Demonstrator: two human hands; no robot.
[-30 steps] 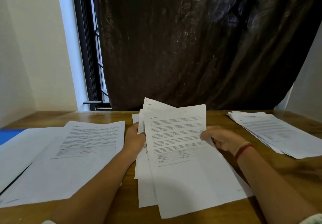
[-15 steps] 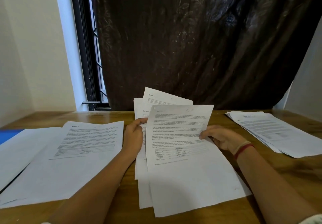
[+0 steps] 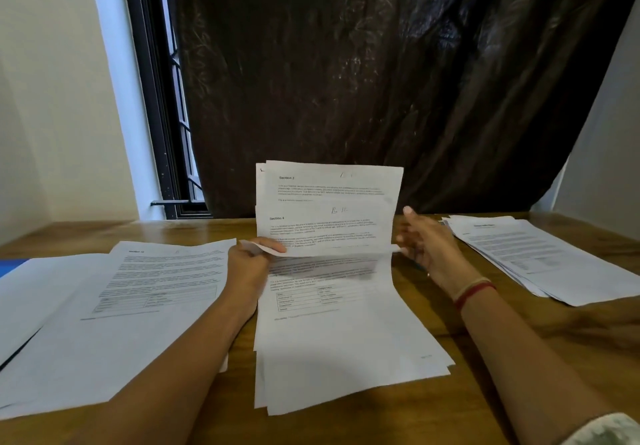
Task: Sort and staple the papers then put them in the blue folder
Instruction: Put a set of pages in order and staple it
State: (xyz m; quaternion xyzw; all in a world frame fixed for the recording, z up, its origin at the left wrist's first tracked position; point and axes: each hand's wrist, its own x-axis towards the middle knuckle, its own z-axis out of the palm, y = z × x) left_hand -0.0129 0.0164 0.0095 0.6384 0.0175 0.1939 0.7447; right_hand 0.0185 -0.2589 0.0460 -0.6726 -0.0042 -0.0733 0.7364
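A stack of printed papers (image 3: pixel 332 334) lies on the wooden table straight in front of me. My left hand (image 3: pixel 251 264) grips the left edge of the stack and holds several sheets (image 3: pixel 329 209) bent upright, headed "Section 3" and "Section 4". My right hand (image 3: pixel 424 242) hovers by the right edge of those raised sheets with fingers spread and holds nothing. A second pile of papers (image 3: pixel 114 313) lies at the left, a third pile (image 3: pixel 540 254) at the right. A sliver of the blue folder (image 3: pixel 10 266) shows at the far left, under the left pile.
The wooden table (image 3: pixel 519 358) runs to the wall. A dark curtain (image 3: pixel 381 81) hangs behind it, beside a black-framed window (image 3: pixel 162 115). No stapler is in view.
The front sheet that my right hand held has dropped flat onto the stack. My right hand let go and opened. The sheets in my left hand now stand more upright.
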